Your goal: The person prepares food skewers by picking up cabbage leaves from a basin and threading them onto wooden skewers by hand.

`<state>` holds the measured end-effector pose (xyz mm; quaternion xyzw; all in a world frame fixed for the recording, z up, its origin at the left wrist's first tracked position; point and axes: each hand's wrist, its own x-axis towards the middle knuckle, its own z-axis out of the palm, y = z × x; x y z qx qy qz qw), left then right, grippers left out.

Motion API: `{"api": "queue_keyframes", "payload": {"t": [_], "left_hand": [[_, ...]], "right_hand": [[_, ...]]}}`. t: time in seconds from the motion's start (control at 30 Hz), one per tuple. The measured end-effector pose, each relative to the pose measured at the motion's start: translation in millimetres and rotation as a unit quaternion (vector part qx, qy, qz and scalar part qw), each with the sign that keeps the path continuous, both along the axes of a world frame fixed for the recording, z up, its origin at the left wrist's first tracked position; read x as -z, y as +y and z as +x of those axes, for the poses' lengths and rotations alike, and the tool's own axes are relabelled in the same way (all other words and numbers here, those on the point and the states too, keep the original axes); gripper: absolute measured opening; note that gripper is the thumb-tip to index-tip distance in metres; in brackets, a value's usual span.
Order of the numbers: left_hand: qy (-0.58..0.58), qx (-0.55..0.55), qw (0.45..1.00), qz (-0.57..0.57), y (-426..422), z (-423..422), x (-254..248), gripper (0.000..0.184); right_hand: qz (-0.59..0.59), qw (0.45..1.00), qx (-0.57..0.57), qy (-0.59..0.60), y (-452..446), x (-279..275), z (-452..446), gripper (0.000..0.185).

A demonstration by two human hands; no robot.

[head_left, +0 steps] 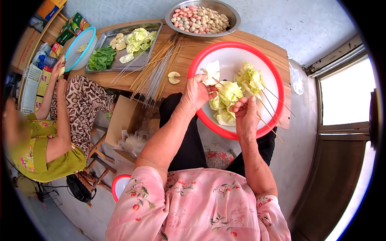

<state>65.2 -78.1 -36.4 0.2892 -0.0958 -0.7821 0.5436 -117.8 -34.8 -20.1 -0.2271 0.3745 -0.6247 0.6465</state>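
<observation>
My left hand pinches a pale cabbage leaf over the red-rimmed white basin. A skewer tip shows beside that leaf. My right hand has its thumb and fingers closed on a bamboo skewer, whose free end points to the lower right. Folded cabbage is threaded on this skewer between my hands. Beyond my right hand, skewered cabbage lies in the basin with its sticks over the rim. Loose cabbage leaves rest in the basin under my hands.
Many skewers lie left of the basin, near a mushroom-like slice. A metal tray holds greens and cabbage. A steel bowl of meatballs stands behind. At left, a co-worker sits by a blue-rimmed basin.
</observation>
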Motion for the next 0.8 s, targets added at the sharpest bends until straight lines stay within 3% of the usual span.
{"api": "queue_keyframes", "payload": {"t": [0.27, 0.47, 0.8], "left_hand": [[-0.007, -0.008, 1.000, 0.000, 0, -1, 1, 0.036], [-0.012, -0.034, 0.999, -0.006, 4, -4, -2, 0.038], [-0.011, -0.055, 0.998, -0.003, 1, -6, 2, 0.040]], "right_hand": [[-0.015, 0.999, -0.001, 0.032, 0, -2, 4, 0.035], [0.007, 1.000, -0.004, -0.015, 3, -3, 6, 0.035], [-0.048, 0.993, 0.028, 0.105, 9, -3, 16, 0.037]]}}
